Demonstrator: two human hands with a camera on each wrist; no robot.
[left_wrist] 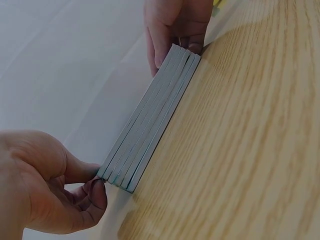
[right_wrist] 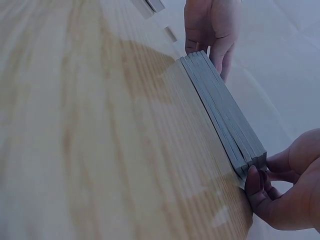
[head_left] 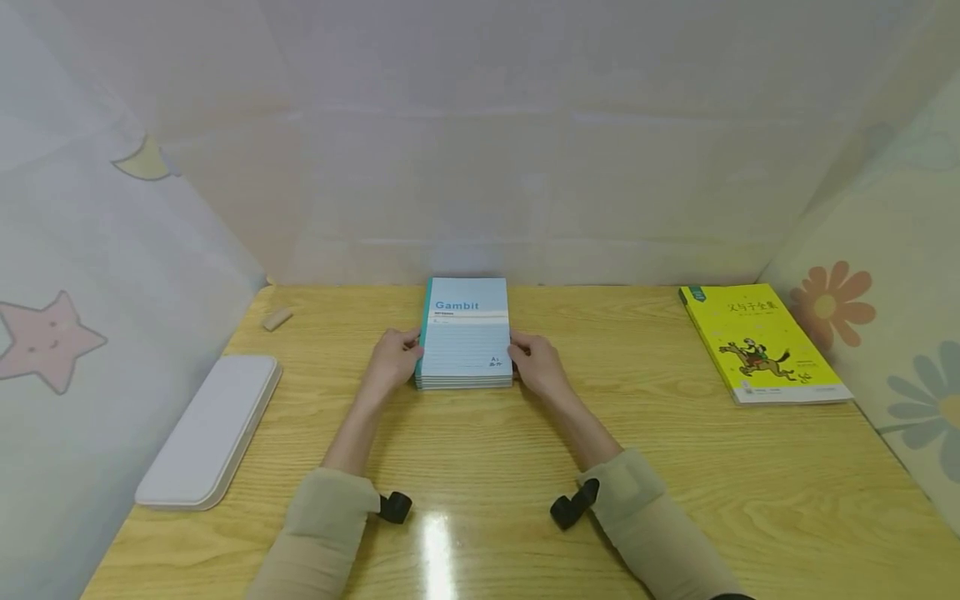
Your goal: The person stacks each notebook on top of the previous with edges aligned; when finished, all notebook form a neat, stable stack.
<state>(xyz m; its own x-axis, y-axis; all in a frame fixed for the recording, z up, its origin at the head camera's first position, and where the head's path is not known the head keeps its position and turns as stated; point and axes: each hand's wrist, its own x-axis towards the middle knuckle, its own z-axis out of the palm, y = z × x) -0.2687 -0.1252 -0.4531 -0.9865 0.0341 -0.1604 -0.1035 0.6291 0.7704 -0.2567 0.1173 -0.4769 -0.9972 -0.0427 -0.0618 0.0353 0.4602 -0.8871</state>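
A neat stack of several notebooks (head_left: 467, 333) lies flat at the back middle of the table, with pale blue covers, "Gambit" lettering and a teal spine on the left. My left hand (head_left: 394, 358) grips the spine side, thumb near the top edge and fingers curled against the side, as the left wrist view shows of that hand (left_wrist: 50, 182). On the opposite side my right hand (head_left: 538, 364) holds the stack between thumb and curled fingers; the right wrist view shows this hand (right_wrist: 292, 182) at the near corner. The notebooks' lower edges (left_wrist: 150, 120) line up closely.
A yellow book (head_left: 761, 342) with a horse picture lies at the right. To the left is a white flat case (head_left: 212, 433), with a small wooden block (head_left: 277, 318) behind it. Pale cloth walls (head_left: 525, 167) stand behind and beside the wooden table (head_left: 637, 350).
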